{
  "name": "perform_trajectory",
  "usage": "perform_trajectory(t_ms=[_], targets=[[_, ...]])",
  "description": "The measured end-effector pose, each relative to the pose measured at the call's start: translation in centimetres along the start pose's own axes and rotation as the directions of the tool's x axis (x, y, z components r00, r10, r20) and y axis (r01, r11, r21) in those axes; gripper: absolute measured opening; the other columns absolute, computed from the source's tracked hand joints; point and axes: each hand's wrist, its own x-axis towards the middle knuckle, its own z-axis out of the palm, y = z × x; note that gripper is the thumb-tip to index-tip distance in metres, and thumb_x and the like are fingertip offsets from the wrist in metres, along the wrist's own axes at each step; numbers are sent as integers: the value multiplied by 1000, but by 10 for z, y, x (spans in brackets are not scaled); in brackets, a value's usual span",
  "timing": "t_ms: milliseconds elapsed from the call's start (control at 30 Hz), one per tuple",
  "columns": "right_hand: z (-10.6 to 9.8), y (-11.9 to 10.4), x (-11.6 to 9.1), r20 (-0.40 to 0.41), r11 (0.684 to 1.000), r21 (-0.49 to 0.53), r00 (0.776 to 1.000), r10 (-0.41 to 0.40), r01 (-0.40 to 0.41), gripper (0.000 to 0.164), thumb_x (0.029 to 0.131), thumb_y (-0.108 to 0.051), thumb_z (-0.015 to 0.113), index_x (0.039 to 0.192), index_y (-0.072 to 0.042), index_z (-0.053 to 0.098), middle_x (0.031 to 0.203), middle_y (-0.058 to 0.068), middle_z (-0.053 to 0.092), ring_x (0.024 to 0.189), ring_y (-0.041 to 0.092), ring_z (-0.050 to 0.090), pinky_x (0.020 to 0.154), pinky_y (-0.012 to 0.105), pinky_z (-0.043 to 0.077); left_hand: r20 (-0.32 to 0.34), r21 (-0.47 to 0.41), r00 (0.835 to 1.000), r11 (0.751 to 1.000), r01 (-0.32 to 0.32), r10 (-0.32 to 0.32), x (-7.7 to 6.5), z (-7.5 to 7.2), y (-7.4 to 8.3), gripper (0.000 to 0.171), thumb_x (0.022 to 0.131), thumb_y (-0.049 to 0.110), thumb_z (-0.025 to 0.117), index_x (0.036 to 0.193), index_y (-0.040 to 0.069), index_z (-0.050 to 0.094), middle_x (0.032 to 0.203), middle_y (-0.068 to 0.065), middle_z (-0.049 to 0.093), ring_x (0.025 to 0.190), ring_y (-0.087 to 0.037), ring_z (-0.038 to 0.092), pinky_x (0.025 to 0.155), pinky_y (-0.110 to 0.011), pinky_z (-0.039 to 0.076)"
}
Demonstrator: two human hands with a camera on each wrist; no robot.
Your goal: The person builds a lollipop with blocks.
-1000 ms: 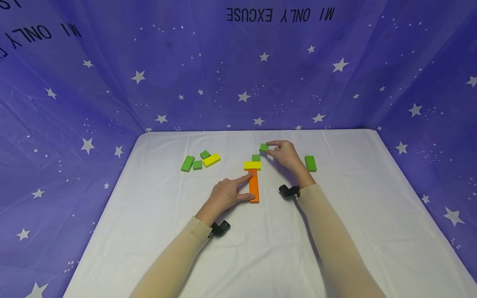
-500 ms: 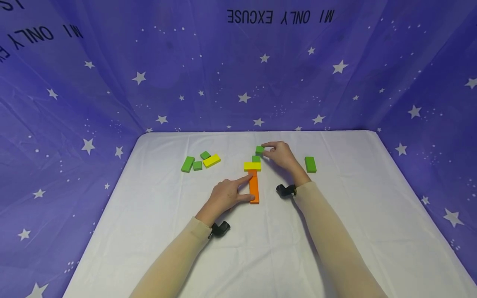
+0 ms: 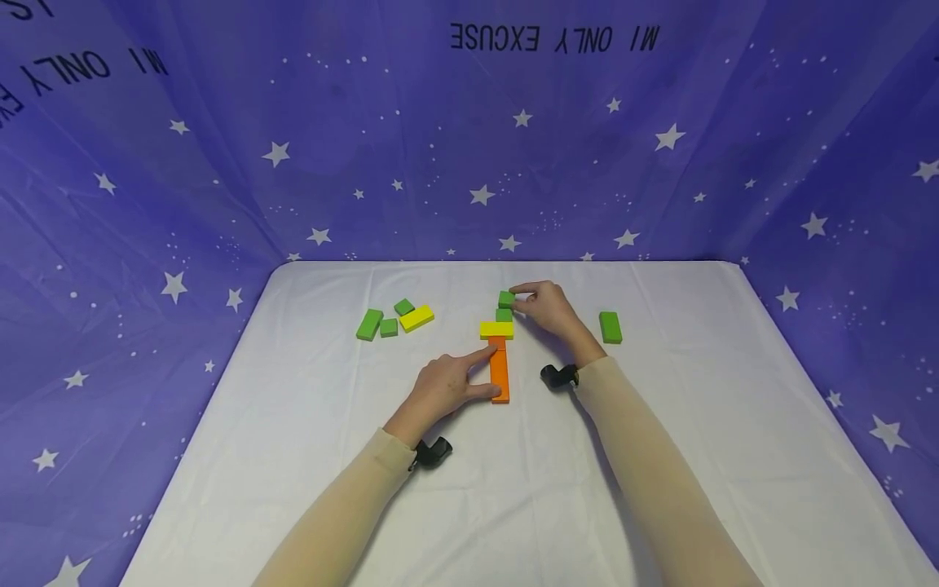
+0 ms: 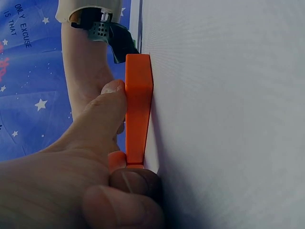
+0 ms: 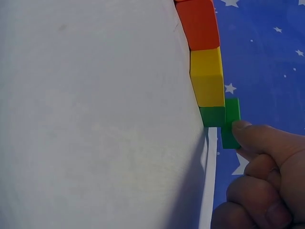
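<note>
My right hand [image 3: 552, 308] pinches a small green block [image 3: 506, 299] between thumb and index finger. In the right wrist view it is just above another small green block [image 5: 212, 116] and overlaps its edge. That lower block sits against the far side of a yellow block [image 3: 496, 330] lying crosswise. A short orange block [image 3: 497, 342] and a long orange block [image 3: 500, 371] run from the yellow one toward me. My left hand [image 3: 446, 381] rests its extended index finger and thumb on the orange blocks; the left wrist view shows the other fingers curled low beside them.
On the left of the white-covered table [image 3: 293, 456] lie a green rectangular block [image 3: 370, 324], two small green blocks [image 3: 389, 328] and a yellow block [image 3: 416, 318]. Another green rectangular block [image 3: 610, 327] lies to the right. A starry blue-purple curtain [image 3: 411, 147] surrounds the table.
My right hand has moved left and slightly toward me, bringing the held green block close over the placed small green one. My left hand stays on the orange blocks.
</note>
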Motion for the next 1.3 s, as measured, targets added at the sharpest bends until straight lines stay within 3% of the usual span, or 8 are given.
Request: perform_trajectory(t_ms=[533, 700, 867, 1133, 1300], targets=[[2, -1, 1, 21, 999, -29, 1000, -21, 22, 37, 100, -22, 72, 135, -11, 74, 62, 0, 55, 58, 13, 46, 57, 28, 38, -13, 0, 1000, 1000, -16, 16, 0, 1, -2, 81, 88, 68, 76, 159, 41, 48, 61, -1, 49, 55, -21, 51, 52, -30, 40], [2, -1, 0, 42, 999, -50, 999, -8, 10, 38, 101, -25, 70, 138, -13, 73, 97, 10, 76, 73, 17, 55, 70, 30, 46, -13, 9, 1000, 1000, -9, 9, 0, 1, -2, 81, 87, 68, 76, 159, 41, 48, 62, -2, 48, 58, -21, 50, 53, -30, 39], [2, 0, 0, 61, 998, -58, 998, -12, 16, 38, 103, -25, 67, 139, -13, 72, 128, 14, 76, 80, 21, 56, 75, 32, 47, -22, 22, 1000, 1000, -16, 17, 0, 2, -1, 81, 88, 68, 75, 159, 40, 49, 63, -1, 48, 60, -20, 49, 54, -29, 38], [3, 0, 0, 71, 998, -65, 997, -12, 17, 39, 103, -24, 66, 141, -14, 71, 141, 14, 70, 91, 25, 60, 82, 37, 50, -23, 24, 1000, 1000, -20, 20, 0, 2, -1, 82, 88, 68, 75, 160, 39, 48, 62, -1, 46, 59, -19, 46, 53, -30, 36], [2, 1, 1, 82, 998, -62, 997, -8, 13, 39, 104, -25, 65, 142, -15, 70, 146, 13, 67, 108, 29, 66, 97, 45, 54, -24, 34, 999, 999, -20, 21, 0, 2, -1, 82, 88, 68, 75, 159, 40, 49, 63, -1, 50, 62, -19, 49, 53, -29, 39]])
